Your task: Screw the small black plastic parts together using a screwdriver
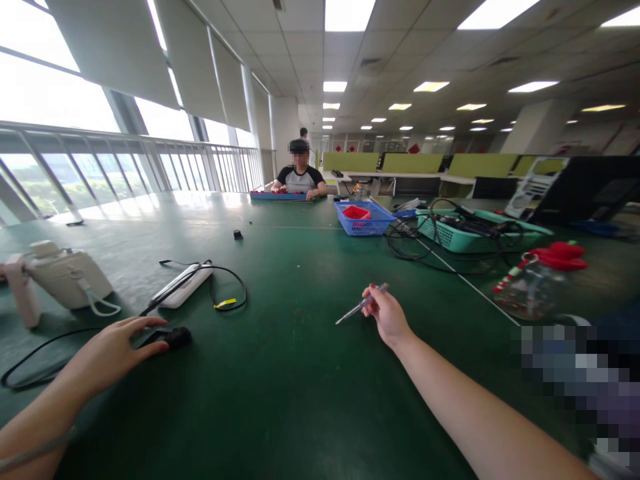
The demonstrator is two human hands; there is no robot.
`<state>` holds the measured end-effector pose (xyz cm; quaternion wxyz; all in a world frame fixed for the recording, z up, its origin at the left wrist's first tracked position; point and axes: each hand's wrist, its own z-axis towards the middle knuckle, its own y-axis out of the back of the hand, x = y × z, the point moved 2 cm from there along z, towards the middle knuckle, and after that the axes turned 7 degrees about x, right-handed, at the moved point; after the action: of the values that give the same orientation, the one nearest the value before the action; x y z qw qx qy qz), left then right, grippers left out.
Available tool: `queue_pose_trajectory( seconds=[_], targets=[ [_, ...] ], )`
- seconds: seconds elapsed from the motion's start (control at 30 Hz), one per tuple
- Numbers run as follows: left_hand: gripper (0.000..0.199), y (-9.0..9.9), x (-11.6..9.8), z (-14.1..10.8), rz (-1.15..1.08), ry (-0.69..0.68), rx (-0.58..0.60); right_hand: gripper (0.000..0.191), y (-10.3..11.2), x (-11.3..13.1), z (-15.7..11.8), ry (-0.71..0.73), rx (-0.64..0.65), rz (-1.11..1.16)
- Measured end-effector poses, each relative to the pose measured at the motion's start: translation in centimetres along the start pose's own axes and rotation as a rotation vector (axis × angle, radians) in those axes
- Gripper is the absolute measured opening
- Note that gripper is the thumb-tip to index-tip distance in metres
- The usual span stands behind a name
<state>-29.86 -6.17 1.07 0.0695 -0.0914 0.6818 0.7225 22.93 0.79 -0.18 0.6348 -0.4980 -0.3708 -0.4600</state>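
In my right hand (384, 313) is a slim screwdriver (355, 311) with a clear handle, pinched between thumb and fingers. Its metal tip points down and left over the green tabletop. My left hand (113, 347) is at the left, palm down, thumb and fingers stretched apart around a small black device (173, 339) on the table. The thumb overlaps the device's near side; whether the fingertips press on it I cannot tell. Just beyond that hand, a white power strip-like block (185, 287) lies with a black cable (246, 293) bearing a yellow tag.
A beige bottle-like container (70, 277) stands far left. To the right are a blue basket (367, 227) with a red tray, a green basket (445, 235) of cables and a red-lidded clear jar (533, 290). A small black piece (237, 235) lies mid-table. Another person (301, 177) sits opposite.
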Motion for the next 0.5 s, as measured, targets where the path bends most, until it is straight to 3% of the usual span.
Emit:
queue_pose_trajectory(
  seconds=[0.13,0.33,0.5],
  targets=[
    [0.061,-0.5,1.0,0.2,0.002,0.046,0.012,0.035,-0.1,0.1,-0.1,-0.006,0.007,-0.011],
    [0.060,-0.8,-0.3,0.2,0.006,0.001,0.038,0.035,-0.1,0.2,-0.2,-0.003,0.008,-0.010],
    [0.055,-0.7,0.1,0.3,0.002,0.009,0.034,0.035,-0.1,0.2,-0.1,-0.008,0.016,-0.007]
  ],
)
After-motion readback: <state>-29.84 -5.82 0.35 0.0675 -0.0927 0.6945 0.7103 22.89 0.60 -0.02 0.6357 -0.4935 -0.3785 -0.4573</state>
